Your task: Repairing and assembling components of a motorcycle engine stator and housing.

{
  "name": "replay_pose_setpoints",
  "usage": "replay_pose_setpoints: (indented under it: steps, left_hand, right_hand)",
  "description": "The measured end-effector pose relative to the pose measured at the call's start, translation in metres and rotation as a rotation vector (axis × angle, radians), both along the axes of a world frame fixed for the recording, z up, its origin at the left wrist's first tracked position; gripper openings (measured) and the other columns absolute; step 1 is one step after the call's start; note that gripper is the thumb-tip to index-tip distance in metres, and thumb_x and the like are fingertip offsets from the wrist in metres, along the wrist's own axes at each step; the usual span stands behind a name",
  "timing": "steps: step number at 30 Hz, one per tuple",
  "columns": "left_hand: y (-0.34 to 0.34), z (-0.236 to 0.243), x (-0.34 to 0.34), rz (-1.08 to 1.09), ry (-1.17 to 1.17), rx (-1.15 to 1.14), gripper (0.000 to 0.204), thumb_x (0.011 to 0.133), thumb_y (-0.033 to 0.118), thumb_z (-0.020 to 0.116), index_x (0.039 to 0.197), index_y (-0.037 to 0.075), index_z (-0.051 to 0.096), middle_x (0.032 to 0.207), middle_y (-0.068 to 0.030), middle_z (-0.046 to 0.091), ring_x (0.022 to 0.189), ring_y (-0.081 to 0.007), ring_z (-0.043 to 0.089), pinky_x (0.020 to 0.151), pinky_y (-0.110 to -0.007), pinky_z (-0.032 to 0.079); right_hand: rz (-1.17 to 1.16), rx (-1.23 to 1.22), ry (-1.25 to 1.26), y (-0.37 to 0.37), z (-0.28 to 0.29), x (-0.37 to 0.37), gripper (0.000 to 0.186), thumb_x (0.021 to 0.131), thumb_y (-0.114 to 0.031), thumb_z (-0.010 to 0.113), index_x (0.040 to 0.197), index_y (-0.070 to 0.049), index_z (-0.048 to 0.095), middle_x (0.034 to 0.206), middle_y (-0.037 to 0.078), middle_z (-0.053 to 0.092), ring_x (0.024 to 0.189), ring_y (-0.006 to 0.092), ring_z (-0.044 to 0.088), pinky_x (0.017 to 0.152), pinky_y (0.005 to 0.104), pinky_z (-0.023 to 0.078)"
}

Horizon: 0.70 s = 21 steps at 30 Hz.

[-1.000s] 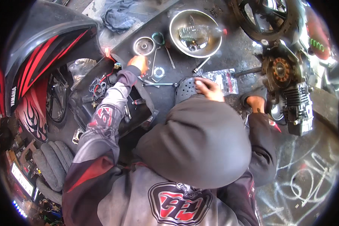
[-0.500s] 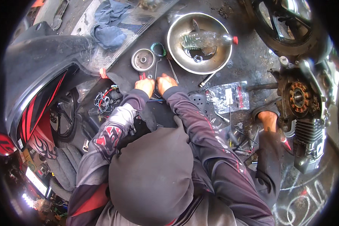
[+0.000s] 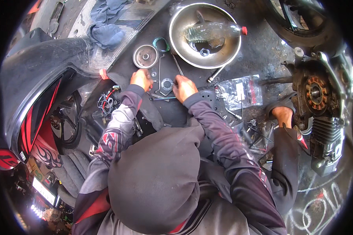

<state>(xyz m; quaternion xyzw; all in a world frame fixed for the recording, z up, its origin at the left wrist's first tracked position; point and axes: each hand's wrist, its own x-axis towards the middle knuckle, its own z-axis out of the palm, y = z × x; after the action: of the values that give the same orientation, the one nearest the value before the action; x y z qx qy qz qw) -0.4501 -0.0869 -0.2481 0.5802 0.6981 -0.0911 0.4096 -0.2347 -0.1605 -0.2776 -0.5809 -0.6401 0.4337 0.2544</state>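
Observation:
My left hand [image 3: 142, 81] is closed just below a round metal drum [image 3: 145, 57]; what its fingers hold is hidden. My right hand [image 3: 185, 89] is curled at the right of a flat metal plate with a round centre [image 3: 166, 86]; its grip is too small to make out. Between my hands also lie a bent metal rod [image 3: 160, 66] and a small washer [image 3: 154, 74]. A long thin tool [image 3: 162, 98] crosses below the plate, and another slim rod [image 3: 177, 64] points toward my right hand. A green coil [image 3: 161, 44] sits beside the drum.
A steel bowl [image 3: 176, 51] holds a plastic bottle [image 3: 208, 31] and parts. An engine [image 3: 321, 129] and wheel stand right, near my bare foot [image 3: 282, 115], a bagged item [image 3: 235, 90] and loose tools [image 3: 251, 137]. Black-red body panels [image 3: 43, 55] and blue cloth [image 3: 106, 33] occupy the left.
My right hand left the perforated black piece and came forward-left beside my left hand. Since then the hands have parted, left hand leftward, right hand rightward, uncovering the plate between them.

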Motion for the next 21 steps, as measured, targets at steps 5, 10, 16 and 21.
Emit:
replay_pose_setpoints:
  steps: [5, 10, 16, 21]
  left_hand:
    - [-0.014, -0.015, 0.013, -0.47, 0.16, 0.301, 0.02, 0.075, 0.009, 0.067, 0.094, 0.0, 0.067, 0.093, -0.0223, 0.069, 0.088, -0.0388, 0.068, 0.077, -0.046, 0.055]
    - [-0.016, -0.019, 0.035, -0.609, 0.264, 0.299, 0.014, 0.079, 0.002, 0.059, 0.087, 0.001, 0.07, 0.092, -0.0222, 0.069, 0.087, -0.039, 0.069, 0.078, -0.045, 0.056]
    - [-0.007, 0.012, 0.032, -0.419, 0.169, 0.466, 0.018, 0.07, 0.005, 0.071, 0.087, 0.0, 0.066, 0.084, -0.0256, 0.067, 0.082, -0.0399, 0.068, 0.075, -0.046, 0.055]
    - [0.018, 0.08, 0.05, 0.348, -0.803, 0.158, 0.013, 0.085, 0.0, 0.068, 0.096, -0.001, 0.063, 0.077, -0.0036, 0.065, 0.065, -0.0091, 0.06, 0.06, -0.021, 0.046]
  right_hand:
    - [-0.185, -0.048, 0.077, -0.015, 0.021, 0.023, 0.017, 0.08, -0.009, 0.07, 0.094, -0.002, 0.064, 0.084, 0.015, 0.065, 0.075, 0.0304, 0.065, 0.071, 0.0381, 0.052]
    - [-0.342, -0.058, 0.149, -0.017, 0.056, 0.039, 0.014, 0.081, -0.009, 0.073, 0.092, -0.003, 0.069, 0.082, 0.013, 0.065, 0.07, 0.0259, 0.066, 0.066, 0.0352, 0.053]
    - [-0.661, 0.196, 0.06, 0.023, 0.102, 0.088, 0.017, 0.085, -0.012, 0.071, 0.099, -0.003, 0.07, 0.085, 0.011, 0.069, 0.071, 0.0186, 0.069, 0.066, 0.0295, 0.054]
    - [-0.315, 0.131, -0.412, 0.091, 0.069, 0.128, 0.014, 0.083, -0.015, 0.065, 0.094, -0.009, 0.072, 0.086, 0.016, 0.071, 0.079, 0.0309, 0.07, 0.072, 0.0413, 0.056]
